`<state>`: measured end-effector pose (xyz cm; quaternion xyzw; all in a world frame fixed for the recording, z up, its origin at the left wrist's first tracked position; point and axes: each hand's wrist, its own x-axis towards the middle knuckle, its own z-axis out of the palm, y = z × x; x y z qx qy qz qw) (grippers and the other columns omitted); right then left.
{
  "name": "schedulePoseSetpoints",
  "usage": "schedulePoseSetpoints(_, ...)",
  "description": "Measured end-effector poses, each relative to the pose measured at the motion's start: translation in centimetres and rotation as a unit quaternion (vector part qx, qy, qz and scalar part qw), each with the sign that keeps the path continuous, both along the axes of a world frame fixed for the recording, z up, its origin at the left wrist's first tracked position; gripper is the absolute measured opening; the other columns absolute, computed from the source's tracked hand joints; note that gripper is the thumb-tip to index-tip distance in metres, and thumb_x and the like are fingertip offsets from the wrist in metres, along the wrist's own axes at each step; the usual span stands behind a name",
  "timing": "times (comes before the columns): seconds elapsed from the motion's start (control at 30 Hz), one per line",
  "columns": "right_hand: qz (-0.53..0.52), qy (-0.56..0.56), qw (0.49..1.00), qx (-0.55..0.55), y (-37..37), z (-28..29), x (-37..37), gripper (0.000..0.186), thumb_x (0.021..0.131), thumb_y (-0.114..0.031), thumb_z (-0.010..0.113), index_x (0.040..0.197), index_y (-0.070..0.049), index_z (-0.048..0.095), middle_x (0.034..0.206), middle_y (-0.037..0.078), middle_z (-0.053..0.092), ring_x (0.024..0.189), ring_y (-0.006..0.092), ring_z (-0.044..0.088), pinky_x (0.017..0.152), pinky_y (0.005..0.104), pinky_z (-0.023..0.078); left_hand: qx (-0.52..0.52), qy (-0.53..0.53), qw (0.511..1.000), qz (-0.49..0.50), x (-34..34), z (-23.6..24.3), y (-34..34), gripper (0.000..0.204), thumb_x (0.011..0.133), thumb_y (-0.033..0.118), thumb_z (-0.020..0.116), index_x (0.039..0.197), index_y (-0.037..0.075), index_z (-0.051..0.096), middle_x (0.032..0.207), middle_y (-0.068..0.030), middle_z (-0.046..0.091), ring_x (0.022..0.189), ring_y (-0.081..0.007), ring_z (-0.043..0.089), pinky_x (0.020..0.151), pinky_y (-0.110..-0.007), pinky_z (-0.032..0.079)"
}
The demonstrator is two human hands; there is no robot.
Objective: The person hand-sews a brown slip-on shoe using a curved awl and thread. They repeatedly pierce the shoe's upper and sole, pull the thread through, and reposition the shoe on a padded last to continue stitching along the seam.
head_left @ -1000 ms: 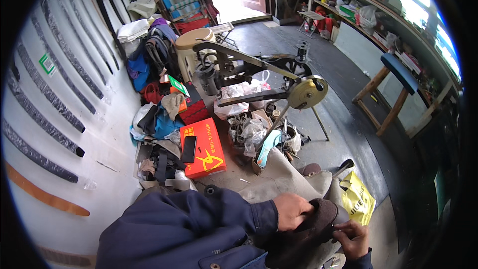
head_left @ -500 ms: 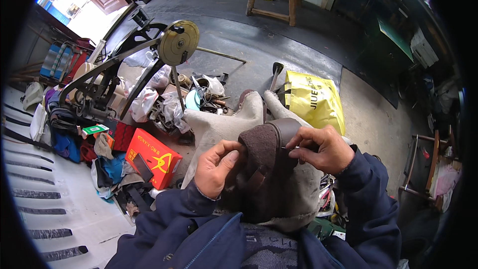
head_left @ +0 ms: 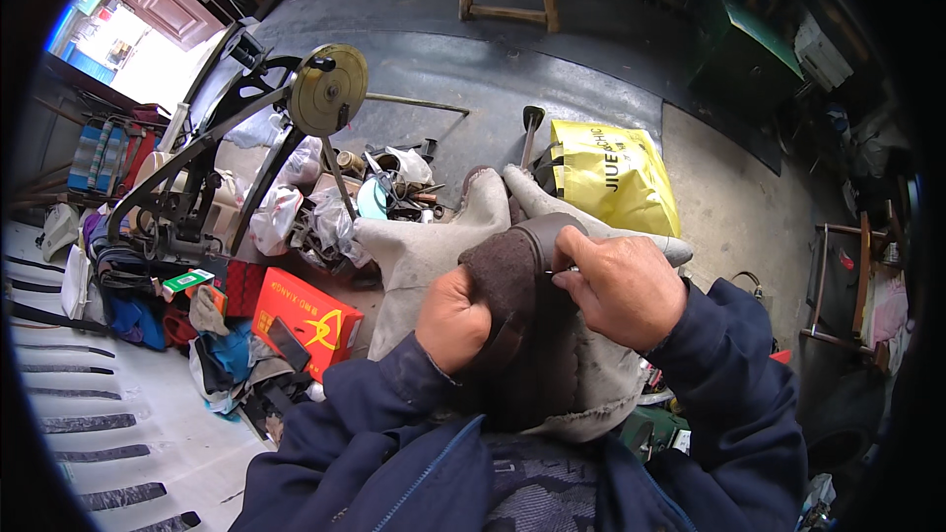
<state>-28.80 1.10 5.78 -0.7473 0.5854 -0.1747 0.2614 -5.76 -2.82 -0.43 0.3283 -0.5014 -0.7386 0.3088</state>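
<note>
On my lap lies a dark brown shoe [head_left: 503, 261], with a rough, fuzzy front and a smooth leather-like band across it. My left hand [head_left: 454, 321] is closed on its left edge, thumb folded in. At the band on its right side, my right hand [head_left: 631, 286] is pinched shut. A small bright glint shows at those fingertips, but what they hold is too small to make out. Beneath the shoe, a pale grey thick cloth [head_left: 419, 246] covers my legs.
A hand-cranked machine with a brass wheel [head_left: 328, 91] stands at the left, amid plastic bags and tools. Closer in are an orange-red box [head_left: 335, 325] and a dark phone [head_left: 289, 343]. A yellow bag [head_left: 616, 177] sits beyond my knees; a wooden stool [head_left: 507, 12] stands farther off.
My left hand has closed tighter and moved in against the shoe's edge. My right hand has turned over, knuckles up, and lies closer over the band. The whole view has shifted slightly.
</note>
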Motion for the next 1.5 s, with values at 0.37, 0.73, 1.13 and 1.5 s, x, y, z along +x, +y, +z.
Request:
schedulePoseSetpoints(0.37,-0.027,-0.057,0.998,-0.017,-0.9,-2.2,-0.3,0.043,0.080,-0.030,0.090,0.095,-0.006,0.058,0.076,0.016,0.067,0.075,0.0408,0.069,0.066,0.0457,0.053,0.009,-0.066,0.997,-0.036,1.5,0.4,-0.8,0.031,0.097,-0.003,0.066,0.128,-0.003,0.070,0.121,-0.0076,0.075,0.109,-0.0155,0.069,0.099,-0.033,0.054)
schedulePoseSetpoints(0.73,-0.082,0.055,0.994,-0.038,-0.6,-2.5,-0.6,0.056,0.074,-0.052,0.090,0.078,-0.005,0.060,0.065,0.018,0.064,0.066,0.0407,0.069,0.061,0.0473,0.053,-0.030,-0.080,0.996,-0.016,2.2,-0.5,-0.4,0.030,0.100,-0.007,0.051,0.121,-0.005,0.073,0.112,-0.0067,0.076,0.101,-0.0132,0.070,0.092,-0.029,0.055)
schedulePoseSetpoints(1.13,-0.099,0.155,0.982,0.049,-0.5,-1.7,-0.6,0.075,0.077,-0.076,0.076,0.073,-0.001,0.071,0.071,0.020,0.070,0.074,0.0404,0.073,0.071,0.0474,0.058,-0.058,-0.064,0.996,-0.011,2.2,-0.5,-0.5,0.023,0.099,-0.003,0.053,0.108,-0.005,0.075,0.099,-0.0038,0.077,0.091,-0.0095,0.068,0.081,-0.027,0.055)
schedulePoseSetpoints(1.5,-0.242,-0.385,0.888,0.077,6.4,-4.0,-1.3,0.046,0.093,-0.027,0.078,0.126,-0.001,0.061,0.074,0.000,0.060,0.068,0.0063,0.053,0.065,0.0234,0.041,0.109,0.053,0.993,0.005,3.1,1.4,-0.5,0.038,0.104,0.025,0.065,0.127,-0.006,0.065,0.111,-0.0069,0.073,0.096,-0.0134,0.068,0.085,-0.026,0.053)
